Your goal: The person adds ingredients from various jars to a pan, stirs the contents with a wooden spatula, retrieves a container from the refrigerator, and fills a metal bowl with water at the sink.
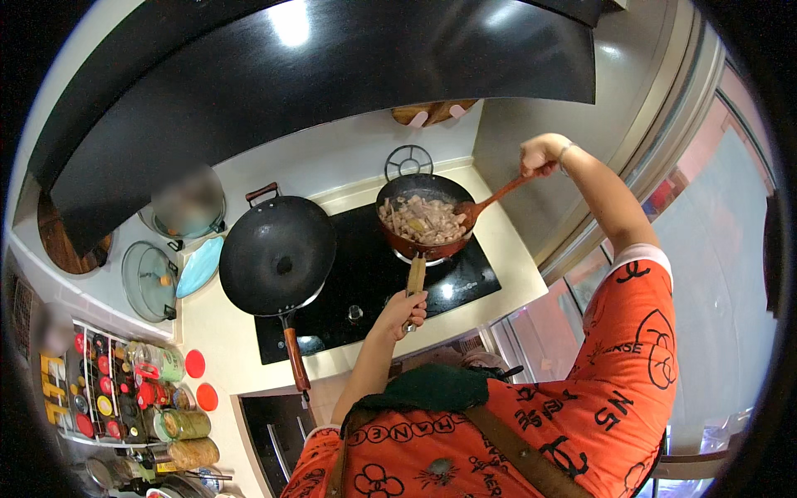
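Black glass of the cooktop [365, 274] serves as the landmark, set into the pale table [217, 340]. On its far right part stands a reddish pan [422, 222] filled with pale chopped pieces; what the pieces are cannot be made out. The pan's wooden handle [415, 278] runs toward the near edge of the cooktop, and the left hand [404, 312] is wrapped round its end, a full closed grip that hides the tip of the handle. The right hand [540, 155], raised to the right of the cooktop and beyond its far edge, is fisted on the end of a wooden spatula [496, 197]; the spatula's blade lies at the right rim of the pan, partly sunk among the pieces, so its edge is hard to see.

On the left part of the cooktop sits an empty black wok [276, 253], its long handle [295, 357] reaching past the near edge. Above the cooktop the dark range hood [315, 75] cuts off the wall behind. Left of the cooktop, two glass lids [149, 280] lean on the wall, one blurred beyond reading. Near left, jars and bottles crowd a rack [116, 390], too small to tell apart.
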